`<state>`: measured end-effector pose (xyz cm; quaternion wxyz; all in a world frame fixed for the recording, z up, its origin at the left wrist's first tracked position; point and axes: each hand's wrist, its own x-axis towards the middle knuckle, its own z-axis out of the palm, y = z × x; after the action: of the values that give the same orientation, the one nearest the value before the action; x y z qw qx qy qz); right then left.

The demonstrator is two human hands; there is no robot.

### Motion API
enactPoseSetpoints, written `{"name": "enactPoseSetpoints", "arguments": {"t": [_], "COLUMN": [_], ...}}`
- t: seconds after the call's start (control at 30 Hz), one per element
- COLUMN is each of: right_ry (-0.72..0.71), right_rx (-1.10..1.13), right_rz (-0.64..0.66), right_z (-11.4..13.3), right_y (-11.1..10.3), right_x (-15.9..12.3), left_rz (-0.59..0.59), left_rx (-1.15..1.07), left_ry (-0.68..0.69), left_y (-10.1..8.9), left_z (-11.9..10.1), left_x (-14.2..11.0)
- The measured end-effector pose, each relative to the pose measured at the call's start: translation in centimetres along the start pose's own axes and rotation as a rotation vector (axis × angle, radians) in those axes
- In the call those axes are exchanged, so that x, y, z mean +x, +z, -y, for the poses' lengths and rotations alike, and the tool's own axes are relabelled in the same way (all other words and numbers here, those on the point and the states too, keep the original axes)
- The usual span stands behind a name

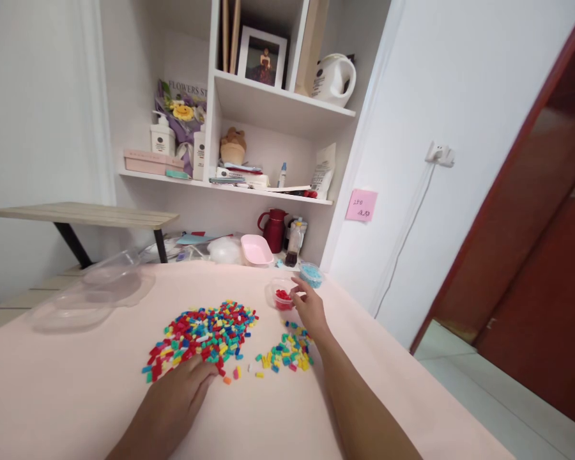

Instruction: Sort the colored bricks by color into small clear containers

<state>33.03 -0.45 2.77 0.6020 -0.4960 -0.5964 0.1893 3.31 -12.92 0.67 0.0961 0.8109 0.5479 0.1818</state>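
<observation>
My left hand (pixel 184 390) rests at the near edge of a large pile of mixed small plastic bricks (pixel 211 329), in red, blue, green, yellow and white. Its fingers are curled and mostly hidden; a red brick lies right at the fingertips. My right hand (pixel 310 310) is at the right rim of a small clear tub (pixel 274 295) with red bricks (pixel 282 295) inside. Thumb and forefinger are apart there, and no brick shows between them. Under the right wrist lies a smaller group of bricks (pixel 287 351), mostly yellow, green and blue.
Behind my right hand stands a clear round tub of light-blue pieces (pixel 311 275). Empty clear trays (pixel 71 310) lie at the left. A pink tray (pixel 257 249), red jug (pixel 274 230) and bottle (pixel 294 243) stand at the back, below the shelves (pixel 278 110).
</observation>
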Motion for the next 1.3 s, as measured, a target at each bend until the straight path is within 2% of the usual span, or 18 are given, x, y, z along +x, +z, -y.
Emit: {"name": "enactPoseSetpoints", "arguments": {"t": [0.1,0.17,0.27,0.43,0.53,0.77,1.03,1.3], "right_ry": [-0.007,-0.023,-0.084,-0.286,-0.294,-0.297,-0.275,-0.326], "right_rx": [0.031,0.056,0.033,-0.168,-0.278,-0.416,-0.384,-0.4], "right_rz": [-0.013,0.049,0.249,0.649,0.765,0.802,0.8,0.803], "right_z": [0.1,0.6,1.7,3.5,3.8,3.5,3.0,3.1], "right_y": [-0.3,0.0,0.9,2.3,2.5,3.3,3.6,3.7], "right_x": [-0.5,-1.1,-2.3,-4.1,-4.6,-5.2,-5.3,-5.0], "left_rz": [-0.02,-0.031,-0.035,-0.014,-0.013,-0.033,-0.07,-0.03], "left_rx": [0.008,0.004,0.005,0.024,0.016,-0.005,-0.009,0.005], "left_ry": [-0.004,0.007,0.028,0.02,0.019,0.039,0.05,0.036], "left_y": [0.1,0.2,0.2,0.1,0.1,-0.2,0.1,-0.2], "left_z": [0.1,0.1,0.0,0.0,0.0,-0.3,0.0,-0.3], "left_x": [-0.1,-0.1,-0.2,-0.2,-0.3,-0.4,-0.4,-0.3]}}
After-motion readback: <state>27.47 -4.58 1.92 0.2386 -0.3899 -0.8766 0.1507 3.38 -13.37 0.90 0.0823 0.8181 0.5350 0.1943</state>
